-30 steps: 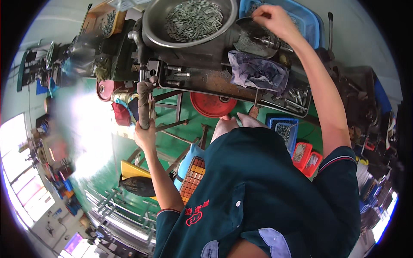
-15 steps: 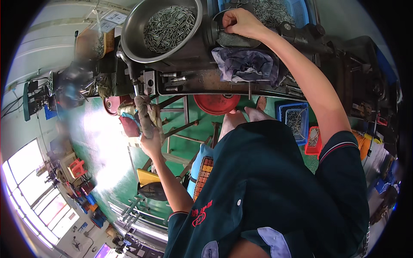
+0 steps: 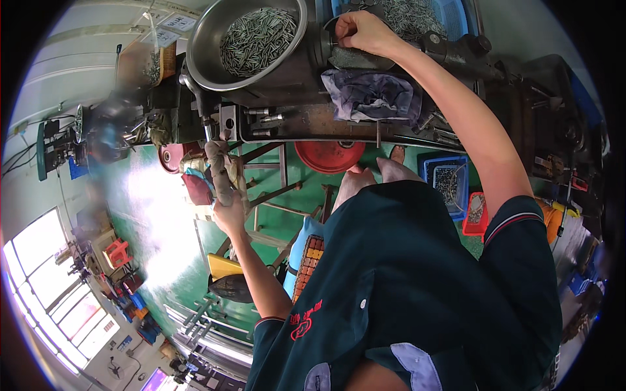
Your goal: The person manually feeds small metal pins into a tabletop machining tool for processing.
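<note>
My left hand point(image 3: 229, 214) is wrapped around the lower end of a cloth-wrapped lever handle point(image 3: 222, 176), which hangs from a metal shaft at the machine's left front. At the top of the view my right hand point(image 3: 366, 32) has its fingertips pinched together beside the dark round spindle nose point(image 3: 319, 45) of the machine. Whatever lies between those fingertips is too small to make out. Left of the spindle, a large steel bowl point(image 3: 195, 62) holds many short metal pins point(image 3: 257, 42). A crumpled grey-purple rag point(image 3: 372, 98) lies below my right hand.
A blue basket point(image 3: 460, 19) of metal parts stands behind my right hand. Several metal tools point(image 3: 267, 118) lie in the machine's tray. Under the machine sit a red round lid point(image 3: 329, 156), a blue crate point(image 3: 464, 202) and a red bin point(image 3: 475, 228).
Both hands keep nearly the same places and grips. The whole view has shifted very slightly.
</note>
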A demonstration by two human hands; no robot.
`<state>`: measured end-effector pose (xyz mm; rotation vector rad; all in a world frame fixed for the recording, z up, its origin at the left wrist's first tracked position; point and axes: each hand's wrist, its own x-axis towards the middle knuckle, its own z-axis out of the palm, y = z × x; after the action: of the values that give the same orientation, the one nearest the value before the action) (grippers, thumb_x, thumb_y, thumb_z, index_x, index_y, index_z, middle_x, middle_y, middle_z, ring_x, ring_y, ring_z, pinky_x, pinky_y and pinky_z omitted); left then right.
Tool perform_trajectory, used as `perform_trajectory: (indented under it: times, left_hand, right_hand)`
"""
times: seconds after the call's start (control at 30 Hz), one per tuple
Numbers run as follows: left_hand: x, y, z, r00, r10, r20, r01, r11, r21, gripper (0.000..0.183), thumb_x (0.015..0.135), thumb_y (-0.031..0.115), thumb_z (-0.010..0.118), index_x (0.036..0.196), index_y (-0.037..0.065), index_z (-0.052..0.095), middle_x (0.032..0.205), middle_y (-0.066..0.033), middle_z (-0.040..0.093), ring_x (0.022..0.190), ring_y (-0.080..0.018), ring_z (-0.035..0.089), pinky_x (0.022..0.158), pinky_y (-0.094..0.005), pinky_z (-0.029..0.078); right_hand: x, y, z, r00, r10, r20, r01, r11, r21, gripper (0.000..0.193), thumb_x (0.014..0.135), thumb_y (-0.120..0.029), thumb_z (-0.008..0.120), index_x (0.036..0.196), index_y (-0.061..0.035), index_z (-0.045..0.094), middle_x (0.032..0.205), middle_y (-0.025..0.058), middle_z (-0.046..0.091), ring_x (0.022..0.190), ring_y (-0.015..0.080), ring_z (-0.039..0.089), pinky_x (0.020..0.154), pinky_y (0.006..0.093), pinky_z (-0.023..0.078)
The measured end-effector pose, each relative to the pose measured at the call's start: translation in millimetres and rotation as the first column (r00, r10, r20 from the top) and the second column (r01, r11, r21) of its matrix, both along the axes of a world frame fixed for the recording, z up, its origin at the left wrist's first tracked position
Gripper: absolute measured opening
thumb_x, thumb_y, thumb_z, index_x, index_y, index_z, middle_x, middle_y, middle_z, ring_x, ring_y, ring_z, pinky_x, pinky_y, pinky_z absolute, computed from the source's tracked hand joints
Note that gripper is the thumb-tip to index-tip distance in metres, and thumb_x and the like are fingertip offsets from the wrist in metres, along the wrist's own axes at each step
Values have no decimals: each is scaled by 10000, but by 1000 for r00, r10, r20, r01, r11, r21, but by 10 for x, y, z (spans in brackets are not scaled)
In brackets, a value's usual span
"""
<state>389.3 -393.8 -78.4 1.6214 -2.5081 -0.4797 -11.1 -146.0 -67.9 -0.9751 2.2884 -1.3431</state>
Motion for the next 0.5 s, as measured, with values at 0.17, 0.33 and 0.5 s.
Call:
perform_trajectory:
  times: [0.17,0.33,0.5]
  left_hand:
    - [-58,50,36,999,-32,-38,30,999,-40,419,624,369,617,789,-16,628,713,-210,610,707,-379,592,654,-435,452]
    - [-41,48,47,1000,-20,11,21,998,-63,407,632,366,622,808,-1,636,712,-199,615,705,-373,597,656,-431,455]
    - [78,-328,-10,992,-125,-15,121,983,-137,411,670,372,669,828,-6,640,696,-206,616,683,-345,618,595,-411,462]
  right_hand:
    - [12,-19,35,998,-13,-54,17,997,70,140,629,-33,606,748,-26,534,671,34,574,635,131,535,629,269,425]
    - [108,-37,115,991,3,-134,3,999,48,138,619,-32,594,717,-31,497,642,31,547,611,129,507,609,268,407]
    - [107,-27,90,992,-14,-128,16,1000,16,142,613,-27,585,699,-30,473,629,30,536,598,129,492,601,264,400]
